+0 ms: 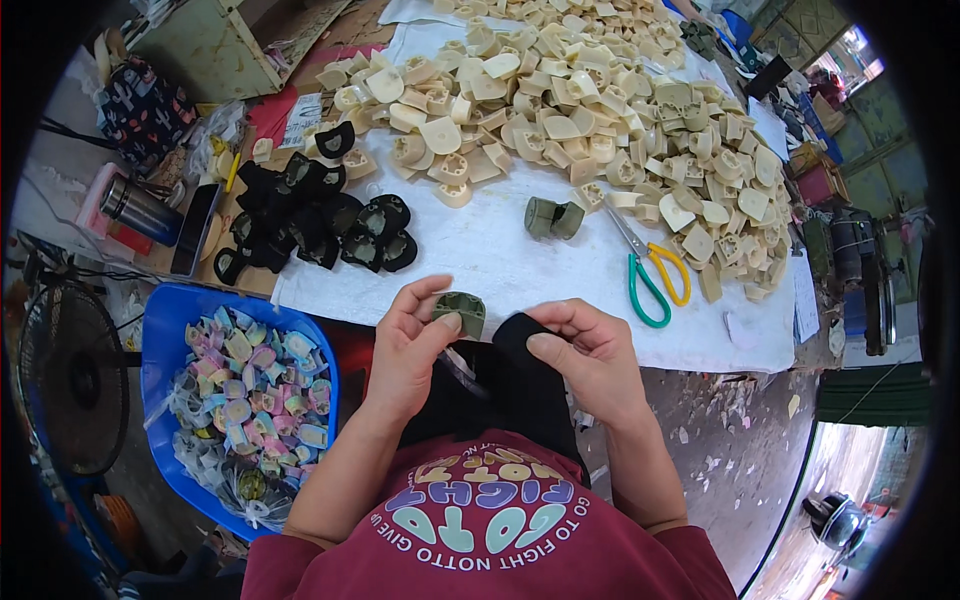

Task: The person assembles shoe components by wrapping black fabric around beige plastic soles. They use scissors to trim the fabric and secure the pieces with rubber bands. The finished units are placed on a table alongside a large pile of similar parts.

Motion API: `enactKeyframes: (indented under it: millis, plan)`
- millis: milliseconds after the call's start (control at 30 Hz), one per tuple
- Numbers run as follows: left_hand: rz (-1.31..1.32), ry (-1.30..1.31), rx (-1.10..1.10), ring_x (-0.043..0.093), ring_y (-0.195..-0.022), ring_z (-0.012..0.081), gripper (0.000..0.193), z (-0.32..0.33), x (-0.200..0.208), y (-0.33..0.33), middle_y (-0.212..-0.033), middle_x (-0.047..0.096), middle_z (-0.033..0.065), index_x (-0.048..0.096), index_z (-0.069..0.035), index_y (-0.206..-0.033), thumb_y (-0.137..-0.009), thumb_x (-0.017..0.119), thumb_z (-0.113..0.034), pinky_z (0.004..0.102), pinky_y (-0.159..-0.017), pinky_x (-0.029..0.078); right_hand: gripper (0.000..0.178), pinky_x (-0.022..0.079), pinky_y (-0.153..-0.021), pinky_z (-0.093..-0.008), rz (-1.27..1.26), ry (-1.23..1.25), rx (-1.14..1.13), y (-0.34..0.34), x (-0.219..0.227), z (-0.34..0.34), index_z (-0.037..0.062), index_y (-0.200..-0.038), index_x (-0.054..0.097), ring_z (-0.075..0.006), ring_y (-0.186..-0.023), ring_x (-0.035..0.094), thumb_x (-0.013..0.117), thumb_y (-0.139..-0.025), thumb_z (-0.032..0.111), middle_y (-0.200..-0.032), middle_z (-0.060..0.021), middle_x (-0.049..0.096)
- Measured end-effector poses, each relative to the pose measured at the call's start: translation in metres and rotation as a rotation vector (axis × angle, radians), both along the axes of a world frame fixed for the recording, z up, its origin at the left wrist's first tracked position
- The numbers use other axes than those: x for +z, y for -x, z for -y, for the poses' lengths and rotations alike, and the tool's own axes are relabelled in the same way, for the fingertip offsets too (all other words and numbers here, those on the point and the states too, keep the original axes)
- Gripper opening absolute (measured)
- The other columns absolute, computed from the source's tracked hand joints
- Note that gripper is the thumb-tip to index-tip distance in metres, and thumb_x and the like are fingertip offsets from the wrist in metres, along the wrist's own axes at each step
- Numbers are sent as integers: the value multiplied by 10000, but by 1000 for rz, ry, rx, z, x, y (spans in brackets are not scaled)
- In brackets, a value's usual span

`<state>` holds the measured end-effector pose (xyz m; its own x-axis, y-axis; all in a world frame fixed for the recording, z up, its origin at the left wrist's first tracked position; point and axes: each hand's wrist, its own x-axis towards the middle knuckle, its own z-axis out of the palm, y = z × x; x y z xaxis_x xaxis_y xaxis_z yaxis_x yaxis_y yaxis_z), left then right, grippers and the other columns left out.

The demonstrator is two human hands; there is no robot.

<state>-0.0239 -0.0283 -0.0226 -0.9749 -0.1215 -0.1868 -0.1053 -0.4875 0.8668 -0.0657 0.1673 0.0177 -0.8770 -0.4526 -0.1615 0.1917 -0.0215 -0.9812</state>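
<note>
Over the table's front edge, my left hand (415,335) pinches a small olive-green molded part (459,313), hollow with inner ribs. Beside it, my right hand (590,352) grips a black cover-like piece (517,336) between thumb and fingers. The two pieces are apart. Farther in on the white cloth (470,245) lie olive-green molded parts (552,218). A pile of black-covered parts (320,215) sits to the left, some with green showing inside. Scissors (645,258) with green and yellow handles rest at the right, blades partly open.
A large heap of cream molded parts (560,90) covers the table's far side. On my left stand a blue tub (160,375) of pastel parts, a fan (75,370), a steel tumbler (140,208) and a phone (196,230). Scraps litter the floor (700,440) at right.
</note>
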Motion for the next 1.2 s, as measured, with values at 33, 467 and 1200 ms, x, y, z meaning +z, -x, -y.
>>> enactKeyframes:
  millis: [33, 467, 1200]
  plan:
    - [-12, -14, 28, 632, -1038, 238, 435, -1, 1, -1, -1110, 631, 149, 467, 18, -1302, -875, 535, -37, 348, -902, 497, 125, 475, -757, -248, -58, -58, 3, -1, 6, 1, 8, -962, 662, -85, -817, 596, 657, -844, 49, -899, -34, 673]
    - [-67, 23, -7, 536, -1051, 122, 459, -7, 10, -8, -1190, 547, 94, 399, 6, -1382, -938, 483, -74, 265, -913, 432, 271, 415, -872, -309, -116, -155, 19, -6, 24, 13, 56, -1094, 632, -158, -832, 600, 653, -824, 57, -797, -38, 655]
    - [-9, 147, -35, 477, -1088, 132, 573, -15, 38, -13, -1211, 507, 97, 301, 32, -1432, -984, 392, -313, 265, -937, 358, 389, 469, -735, -258, -358, -170, 36, -3, 19, 22, 39, -1210, 502, -109, -730, 607, 619, -841, 8, -749, -41, 631]
